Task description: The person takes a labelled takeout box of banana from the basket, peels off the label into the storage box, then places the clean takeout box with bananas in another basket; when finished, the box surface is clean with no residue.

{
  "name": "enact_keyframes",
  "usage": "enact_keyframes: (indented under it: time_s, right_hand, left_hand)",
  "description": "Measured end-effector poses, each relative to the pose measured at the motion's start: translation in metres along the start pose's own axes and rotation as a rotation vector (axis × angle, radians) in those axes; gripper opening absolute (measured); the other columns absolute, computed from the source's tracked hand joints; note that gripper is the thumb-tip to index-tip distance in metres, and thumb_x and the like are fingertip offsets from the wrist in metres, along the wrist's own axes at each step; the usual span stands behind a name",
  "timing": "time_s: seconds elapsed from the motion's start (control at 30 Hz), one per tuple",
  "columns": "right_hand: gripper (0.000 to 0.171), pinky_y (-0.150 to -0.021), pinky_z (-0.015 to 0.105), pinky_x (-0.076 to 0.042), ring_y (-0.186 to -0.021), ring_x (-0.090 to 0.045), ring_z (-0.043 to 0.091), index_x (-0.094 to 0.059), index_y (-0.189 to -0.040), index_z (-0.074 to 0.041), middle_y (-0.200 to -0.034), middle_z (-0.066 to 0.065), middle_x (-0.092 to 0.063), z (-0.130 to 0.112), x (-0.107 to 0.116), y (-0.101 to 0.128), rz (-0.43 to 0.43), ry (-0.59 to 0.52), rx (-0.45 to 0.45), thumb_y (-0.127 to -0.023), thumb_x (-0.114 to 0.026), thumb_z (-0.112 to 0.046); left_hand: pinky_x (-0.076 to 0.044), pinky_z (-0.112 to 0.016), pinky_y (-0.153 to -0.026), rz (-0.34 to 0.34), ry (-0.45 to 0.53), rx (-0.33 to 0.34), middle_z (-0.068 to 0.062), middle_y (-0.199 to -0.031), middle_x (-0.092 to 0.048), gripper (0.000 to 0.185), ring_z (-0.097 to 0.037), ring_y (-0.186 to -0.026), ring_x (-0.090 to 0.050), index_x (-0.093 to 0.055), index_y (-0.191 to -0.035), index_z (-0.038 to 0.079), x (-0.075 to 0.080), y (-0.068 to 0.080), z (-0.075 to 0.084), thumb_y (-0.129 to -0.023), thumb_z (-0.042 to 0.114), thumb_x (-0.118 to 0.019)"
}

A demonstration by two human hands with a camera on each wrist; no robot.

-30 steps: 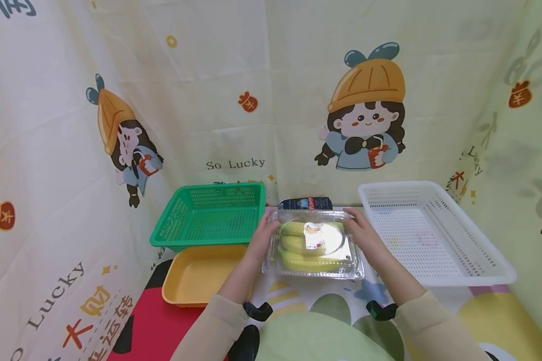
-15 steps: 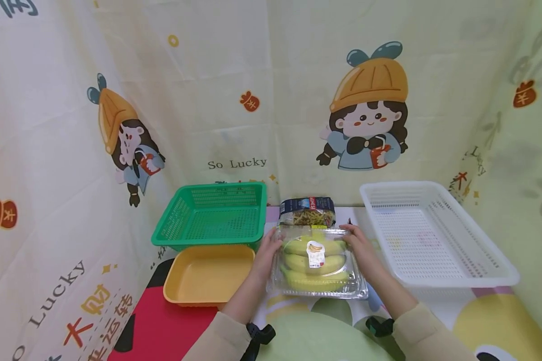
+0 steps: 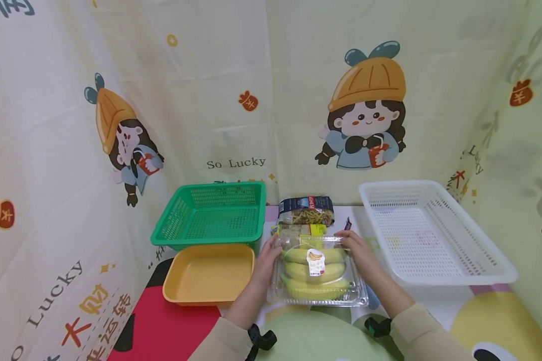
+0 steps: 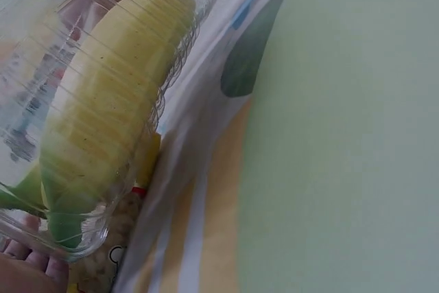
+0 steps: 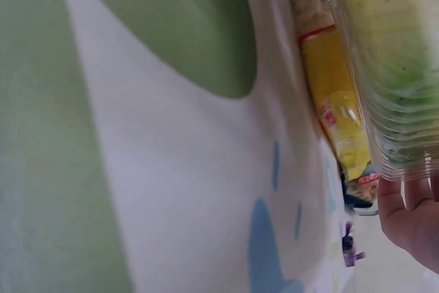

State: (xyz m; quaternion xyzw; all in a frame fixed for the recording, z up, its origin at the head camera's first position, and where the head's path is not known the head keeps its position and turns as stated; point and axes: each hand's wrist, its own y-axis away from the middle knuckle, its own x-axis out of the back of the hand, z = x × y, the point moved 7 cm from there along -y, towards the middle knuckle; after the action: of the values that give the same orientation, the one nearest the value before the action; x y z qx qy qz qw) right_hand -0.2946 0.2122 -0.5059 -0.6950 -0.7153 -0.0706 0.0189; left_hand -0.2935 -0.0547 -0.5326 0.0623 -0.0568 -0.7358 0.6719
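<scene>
A clear plastic clamshell box of bananas [image 3: 316, 273] with a small white label lies on the patterned tablecloth in front of me. My left hand [image 3: 271, 252] grips its left far corner and my right hand [image 3: 353, 244] grips its right far corner. In the left wrist view the box [image 4: 103, 121] fills the upper left, with my fingertips [image 4: 27, 269] under its edge. The right wrist view shows the box [image 5: 394, 53] at the top right and my fingers [image 5: 411, 217] curled below it.
A green basket [image 3: 205, 239] and a yellow tray [image 3: 208, 273] sit to the left, a white basket [image 3: 415, 240] to the right. Behind the box lie a dark bag of pasta [image 3: 306, 210] and a yellow-green packet [image 3: 304, 229]. Cartoon-print cloth walls surround the table.
Both hands have drawn the banana box toward me along the table. The pasta bag and the yellow-green packet behind it have come into sight.
</scene>
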Motion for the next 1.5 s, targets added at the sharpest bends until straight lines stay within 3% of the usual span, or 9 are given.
enact_keyframes:
  time_s: [0.17,0.43,0.67,0.87,0.97,1.07,1.23,1.37,1.5]
  right_hand:
    - [0.038,-0.09,0.025,-0.048,-0.103,-0.061,0.015,-0.055,-0.131,0.0,-0.131,0.022,-0.057,0.007,0.0,0.0,-0.005,0.01,-0.013,-0.102,-0.045,-0.022]
    - [0.038,-0.092,0.024,-0.048,-0.104,-0.06,0.014,-0.055,-0.131,-0.001,-0.136,0.019,-0.054,0.015,-0.001,0.0,-0.023,0.017,-0.02,-0.102,-0.045,-0.023]
    - [0.036,-0.094,0.023,-0.046,-0.111,-0.058,0.02,-0.054,-0.13,0.001,-0.137,0.02,-0.054,0.021,-0.002,0.002,-0.053,0.042,-0.035,-0.102,-0.043,-0.019]
    - [0.035,-0.097,0.028,-0.043,-0.12,-0.054,0.024,-0.057,-0.129,-0.004,-0.138,0.016,-0.054,0.021,0.0,0.001,-0.073,0.167,-0.025,-0.102,-0.046,-0.023]
    - [0.035,-0.1,0.035,-0.046,-0.125,-0.052,0.033,-0.057,-0.131,-0.002,-0.138,0.019,-0.055,0.013,-0.001,0.001,-0.099,0.261,0.054,-0.103,-0.048,-0.021]
    - [0.035,-0.103,0.049,-0.047,-0.127,-0.051,0.041,-0.056,-0.132,0.0,-0.136,0.022,-0.056,-0.003,-0.003,0.005,-0.115,0.363,0.208,-0.101,-0.052,-0.017]
    - [0.033,-0.106,0.06,-0.041,-0.128,-0.051,0.04,-0.062,-0.128,-0.006,-0.135,0.015,-0.058,-0.037,-0.006,0.015,-0.097,0.527,0.402,-0.097,-0.061,-0.019]
    - [0.03,-0.101,0.056,-0.047,-0.123,-0.056,0.035,-0.064,-0.125,-0.014,-0.132,0.009,-0.06,-0.056,-0.008,0.023,-0.139,0.587,0.4,-0.097,-0.063,-0.024]
    - [0.027,-0.085,0.038,-0.056,-0.103,-0.064,0.022,-0.066,-0.121,-0.016,-0.119,0.006,-0.066,-0.065,-0.013,0.029,-0.274,0.573,0.327,-0.095,-0.066,-0.026]
  left_hand:
    - [-0.019,-0.057,-0.121,-0.01,0.017,-0.001,-0.008,-0.159,-0.035,0.065,-0.035,-0.15,-0.023,-0.034,-0.155,0.023,-0.001,-0.001,-0.004,-0.096,0.04,-0.055]
    - [-0.025,-0.055,-0.12,0.016,0.005,-0.077,-0.013,-0.153,-0.045,0.06,-0.037,-0.145,-0.034,-0.037,-0.153,0.014,-0.001,0.002,-0.005,-0.098,0.031,-0.055]
    - [-0.029,-0.054,-0.118,-0.005,-0.063,-0.117,-0.019,-0.151,-0.042,0.046,-0.039,-0.142,-0.036,-0.049,-0.144,0.005,-0.004,0.022,0.022,-0.1,0.016,-0.052]
    - [-0.036,-0.052,-0.113,0.006,-0.109,-0.139,-0.018,-0.139,-0.051,0.043,-0.035,-0.132,-0.046,-0.054,-0.14,0.005,-0.004,0.026,0.023,-0.099,0.016,-0.053]
    - [-0.036,-0.052,-0.113,0.013,-0.108,-0.15,-0.017,-0.137,-0.053,0.042,-0.034,-0.13,-0.047,-0.055,-0.139,0.004,-0.003,0.026,0.022,-0.099,0.016,-0.053]
    - [-0.035,-0.05,-0.115,0.024,-0.102,-0.137,-0.015,-0.138,-0.054,0.042,-0.033,-0.133,-0.046,-0.056,-0.14,0.006,-0.002,0.027,0.021,-0.099,0.016,-0.054]
    - [-0.034,-0.049,-0.116,0.032,-0.11,-0.147,-0.014,-0.139,-0.054,0.042,-0.033,-0.134,-0.046,-0.056,-0.14,0.006,-0.001,0.028,0.021,-0.099,0.015,-0.054]
    - [-0.034,-0.05,-0.116,0.032,-0.109,-0.152,-0.016,-0.141,-0.052,0.041,-0.034,-0.135,-0.045,-0.056,-0.139,0.005,-0.001,0.028,0.022,-0.099,0.015,-0.054]
    - [-0.037,-0.051,-0.113,0.022,-0.116,-0.158,-0.018,-0.143,-0.05,0.041,-0.036,-0.135,-0.044,-0.055,-0.139,0.003,-0.002,0.03,0.023,-0.1,0.016,-0.053]
